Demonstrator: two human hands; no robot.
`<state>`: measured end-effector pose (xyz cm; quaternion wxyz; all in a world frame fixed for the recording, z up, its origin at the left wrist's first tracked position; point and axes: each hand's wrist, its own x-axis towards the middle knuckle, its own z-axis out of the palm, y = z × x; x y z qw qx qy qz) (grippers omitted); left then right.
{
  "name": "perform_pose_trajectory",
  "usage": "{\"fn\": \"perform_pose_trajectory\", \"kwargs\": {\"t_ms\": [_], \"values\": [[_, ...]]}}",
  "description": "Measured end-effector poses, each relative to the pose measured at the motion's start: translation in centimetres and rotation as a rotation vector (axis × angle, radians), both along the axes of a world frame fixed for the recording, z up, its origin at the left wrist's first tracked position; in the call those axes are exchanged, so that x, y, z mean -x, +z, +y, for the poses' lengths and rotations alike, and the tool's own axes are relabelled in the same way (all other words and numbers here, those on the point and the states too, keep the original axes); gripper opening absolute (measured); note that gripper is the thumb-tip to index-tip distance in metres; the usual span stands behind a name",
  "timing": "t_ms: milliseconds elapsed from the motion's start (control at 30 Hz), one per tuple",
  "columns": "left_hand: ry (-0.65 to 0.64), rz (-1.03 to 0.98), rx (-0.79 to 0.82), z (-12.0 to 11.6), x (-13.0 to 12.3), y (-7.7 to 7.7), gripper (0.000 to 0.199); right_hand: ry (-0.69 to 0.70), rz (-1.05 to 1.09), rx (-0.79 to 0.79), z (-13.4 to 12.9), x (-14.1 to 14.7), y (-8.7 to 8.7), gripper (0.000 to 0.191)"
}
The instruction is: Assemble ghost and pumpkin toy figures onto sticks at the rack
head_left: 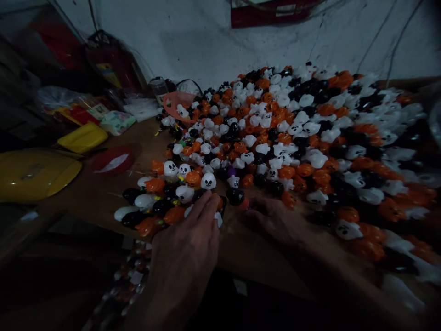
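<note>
My left hand (193,234) lies over the near right corner of a grouped set of small figure toys (174,214), its fingers stretched out and touching them. Those toys are white skulls, black figures and orange pumpkins, standing close together. To the right, my right hand (272,220) rests low over the table with its fingers curled. Its fingertips close on the reddish part of a small black figure toy (235,196). A white skull toy (208,181) sits just beyond my left fingertips. Dim light hides my right fingers in part.
A large heap of white, orange and black toys (282,133) covers the table's back and right. An orange basket (172,105) stands behind. At left are a red dish (113,160), a yellow container (82,138) and a yellow rounded object (37,174). More toys (120,280) lie below the table edge.
</note>
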<state>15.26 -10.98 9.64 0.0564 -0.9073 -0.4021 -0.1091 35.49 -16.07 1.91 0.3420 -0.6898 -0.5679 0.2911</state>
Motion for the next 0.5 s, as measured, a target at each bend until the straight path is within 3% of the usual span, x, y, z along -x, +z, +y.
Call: {"fn": "perform_pose_trajectory", "kwargs": {"t_ms": [300,500], "values": [[0.061,0.026,0.107,-0.22,-0.15,0.24,0.044,-0.032,-0.056,0.049,-0.6,0.32,-0.13,0.007],[0.028,0.013,0.047,-0.17,-0.17,0.21,0.041,-0.059,-0.214,0.064,-0.59,0.58,-0.2,0.012]]}}
